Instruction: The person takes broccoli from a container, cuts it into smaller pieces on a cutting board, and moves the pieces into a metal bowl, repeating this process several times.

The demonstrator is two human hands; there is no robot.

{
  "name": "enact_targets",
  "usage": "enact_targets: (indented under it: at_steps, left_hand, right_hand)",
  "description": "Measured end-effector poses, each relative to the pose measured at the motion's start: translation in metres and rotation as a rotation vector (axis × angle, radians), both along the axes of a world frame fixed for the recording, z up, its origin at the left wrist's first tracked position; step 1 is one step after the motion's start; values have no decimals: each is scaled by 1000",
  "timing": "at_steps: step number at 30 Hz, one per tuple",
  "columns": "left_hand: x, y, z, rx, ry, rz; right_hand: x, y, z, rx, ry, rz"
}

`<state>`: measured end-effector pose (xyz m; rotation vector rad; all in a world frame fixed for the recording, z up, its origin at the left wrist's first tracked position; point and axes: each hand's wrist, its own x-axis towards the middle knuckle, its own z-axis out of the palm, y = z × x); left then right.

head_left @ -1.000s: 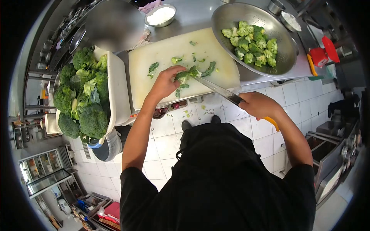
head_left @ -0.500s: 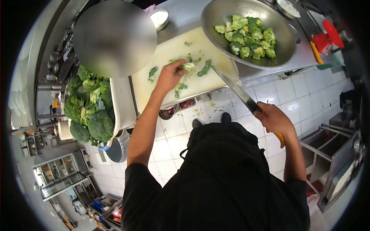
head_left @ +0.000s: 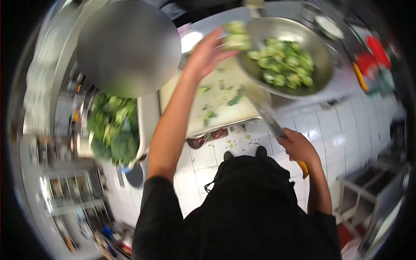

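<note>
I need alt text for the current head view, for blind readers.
A person's left hand, fingers spread, is beside blurred broccoli pieces near a metal colander of florets. The right hand holds a knife by a cutting board strewn with green scraps.

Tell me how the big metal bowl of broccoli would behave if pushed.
The bowl would probably keep its shape, since it looks like metal. It may slide fairly easily, as the counter around it looks smooth. The broccoli pieces lie loosely heaped, so they could shift with a sharp shove.
</note>
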<state>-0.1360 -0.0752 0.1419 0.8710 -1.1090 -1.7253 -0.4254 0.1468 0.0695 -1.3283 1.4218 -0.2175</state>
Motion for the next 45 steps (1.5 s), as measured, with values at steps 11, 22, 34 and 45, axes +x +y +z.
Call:
enact_targets:
  at_steps: [11, 22, 34, 45]
  left_hand:
    - [112, 104, 35, -391, -964, 434]
    - [367, 166, 61, -254, -1810, 367]
    - [387, 115, 46, 44, -2032, -286]
    - [418, 60, 87, -348, -2074, 370]
  right_hand:
    - [39, -31, -39, 35, -96, -53]
    - [91, -37, -29, -3, -58, -129]
    - [143, -8, -22, -21, -79, -240]
    - [157, 4, -17, 7, -78, -261]
